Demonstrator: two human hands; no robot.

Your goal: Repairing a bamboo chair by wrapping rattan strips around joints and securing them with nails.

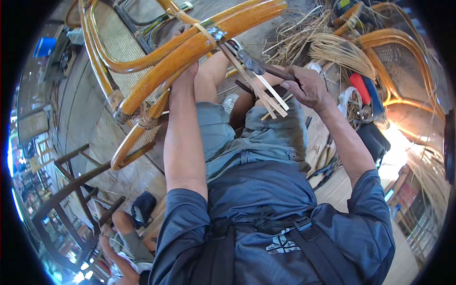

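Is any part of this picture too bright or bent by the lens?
Head view: strong glare washes out the floor at right; the fisheye bends the rattan chair frame near the rim; the right hand and cane strips stay sharp.

Glossy varnished rattan chair frame [190, 47], pale matt cane strips [266, 95] (dry-looking), dark metal hammer [259, 66], woven cane panel [121, 47]

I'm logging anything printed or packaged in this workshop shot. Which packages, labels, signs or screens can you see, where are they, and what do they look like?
White emblem: a small angular printed mark on the dark blue shirt, low centre between the black straps.
Blue box-like container: far upper left at the floor's edge, squarish, bright blue; too small to tell more.
Plastic bag: right of the right hand, crumpled, whitish and translucent.
No signs or screens can be made out.
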